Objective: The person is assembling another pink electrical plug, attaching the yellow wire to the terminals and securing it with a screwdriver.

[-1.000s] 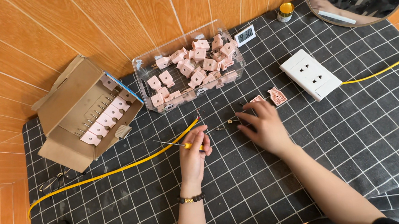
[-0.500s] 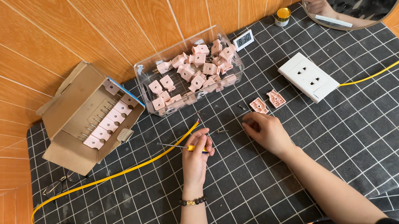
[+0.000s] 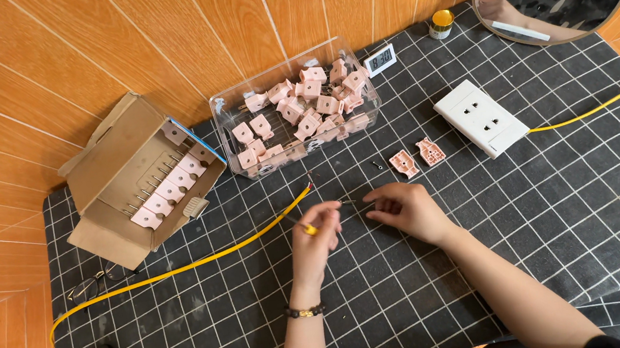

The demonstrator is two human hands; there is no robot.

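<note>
Currently, the left hand is pinching a small yellow-handled tool, fingers closed on it; its long axis is running from far left to near right. The right hand is lying just right of it, fingertips together on something thin and dark, too small to identify. Both are hovering over the black gridded surface. A yellow wire is trailing leftward. Two pink parts are sitting just beyond, near a white socket plate.
</note>
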